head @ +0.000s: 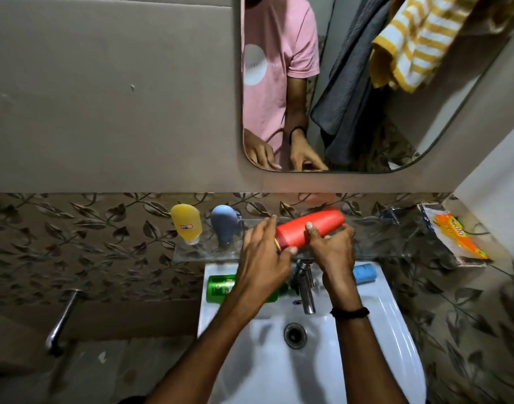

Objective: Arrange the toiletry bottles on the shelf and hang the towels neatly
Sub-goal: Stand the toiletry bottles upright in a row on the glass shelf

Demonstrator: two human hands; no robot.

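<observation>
A red bottle (311,227) lies tilted over the glass shelf (395,243), held by both hands. My right hand (333,249) grips its middle; my left hand (266,258) holds its cap end. A yellow bottle (186,227) and a grey-blue bottle (224,227) stand cap-down on the shelf's left part. A green bottle (220,287) lies on the white sink's (395,330) back left ledge, partly hidden by my left arm. A blue object (365,273) lies on the back right ledge. A grey towel (351,88) and a yellow striped towel (418,42) show in the mirror, hanging bunched.
A chrome tap (306,290) stands between my wrists over the basin. An orange packet (453,234) lies on a corner shelf at right. A metal wall tap (60,322) juts out at lower left. The mirror (279,83) reflects a person in a pink shirt.
</observation>
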